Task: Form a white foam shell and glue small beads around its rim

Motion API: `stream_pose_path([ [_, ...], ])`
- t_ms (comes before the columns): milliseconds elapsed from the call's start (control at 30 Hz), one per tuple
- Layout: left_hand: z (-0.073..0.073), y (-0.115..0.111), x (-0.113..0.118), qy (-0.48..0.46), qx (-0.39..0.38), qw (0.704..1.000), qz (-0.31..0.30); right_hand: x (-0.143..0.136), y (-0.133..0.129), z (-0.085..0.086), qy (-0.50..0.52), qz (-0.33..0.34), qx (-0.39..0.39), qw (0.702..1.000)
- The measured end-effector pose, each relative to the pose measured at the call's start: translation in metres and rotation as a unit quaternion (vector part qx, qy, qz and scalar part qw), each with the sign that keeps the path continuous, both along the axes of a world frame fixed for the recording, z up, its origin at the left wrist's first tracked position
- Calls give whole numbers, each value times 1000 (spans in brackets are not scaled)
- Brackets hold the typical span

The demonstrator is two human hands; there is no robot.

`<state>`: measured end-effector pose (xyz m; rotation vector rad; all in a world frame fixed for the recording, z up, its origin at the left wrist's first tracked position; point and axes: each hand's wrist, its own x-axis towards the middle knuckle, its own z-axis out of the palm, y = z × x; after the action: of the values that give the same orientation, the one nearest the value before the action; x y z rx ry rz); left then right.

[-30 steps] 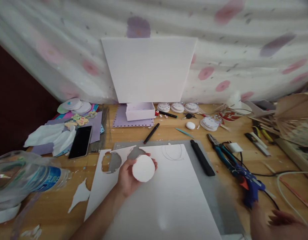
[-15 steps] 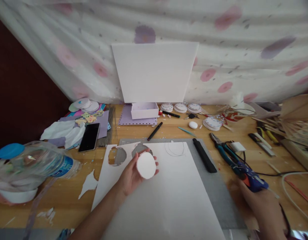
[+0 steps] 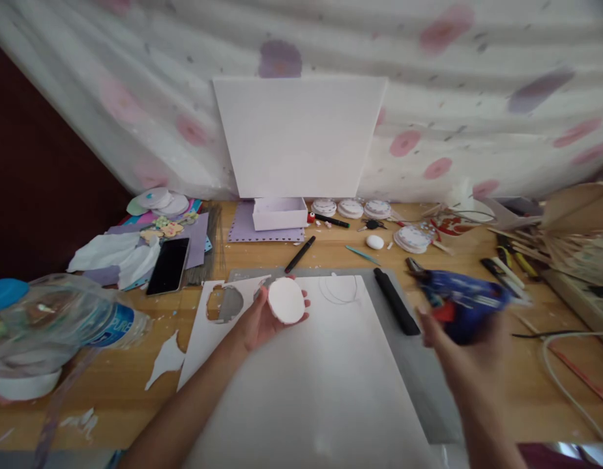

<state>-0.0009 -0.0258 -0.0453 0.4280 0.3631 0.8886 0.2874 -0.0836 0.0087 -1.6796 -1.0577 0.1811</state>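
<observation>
A round white disc [image 3: 286, 301] rests in my left hand [image 3: 263, 326], its fingers curled behind and around the edge, above a large white sheet [image 3: 325, 365]. Holes are cut in that sheet's upper left, and thin curves are drawn near its upper right. On the right, my right hand [image 3: 470, 355] is wrapped round a blue glue gun [image 3: 465, 303] with a red trigger, raised over the table and blurred. The gun partly hides the pliers [image 3: 416, 267] behind it. A black cylindrical tool [image 3: 396, 301] lies between the hands on the grey mat [image 3: 421, 384].
A plastic bottle [image 3: 113, 322] and a phone [image 3: 168, 266] are at the left. Behind stand a white board [image 3: 301, 137] and a small box [image 3: 280, 213]. Stacked discs [image 3: 411, 239], a white egg shape [image 3: 375, 241] and a black pen [image 3: 300, 254] lie near the back. Cables [image 3: 565, 337] cross the right side.
My right hand has lifted the blue glue gun off the right of the table and moved it up and to the left. The disc in my left hand has risen slightly and tilted.
</observation>
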Motion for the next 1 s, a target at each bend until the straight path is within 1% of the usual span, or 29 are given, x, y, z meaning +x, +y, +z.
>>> stream_pose_path([
  [67,-6,5,0,6,13,1000,13,-39,21,-5,14,57,7,998],
  [133,-11,8,-1,13,24,999,19,-70,33,-15,12,95,-8,995],
  [200,-14,10,-1,22,30,999,19,-91,38,-28,13,113,-17,993],
  [267,-14,10,0,30,40,998,25,-99,39,-42,11,116,-13,993],
  [333,-12,11,2,41,50,997,31,-99,38,-51,8,107,-3,994],
  [400,-11,12,5,51,52,997,28,-97,38,-56,-2,94,5,996],
  [467,-10,13,7,61,48,997,22,-94,38,-58,-22,90,10,996],
  [600,-10,15,7,81,52,995,27,-94,38,-59,-66,108,4,992],
  [733,-9,15,5,106,58,993,6,-92,36,-64,-97,122,-7,988],
  [900,-8,15,4,121,66,991,2,-86,38,-69,-149,148,14,977],
  [1000,-7,15,5,120,69,990,3,-85,38,-69,-162,147,14,976],
])
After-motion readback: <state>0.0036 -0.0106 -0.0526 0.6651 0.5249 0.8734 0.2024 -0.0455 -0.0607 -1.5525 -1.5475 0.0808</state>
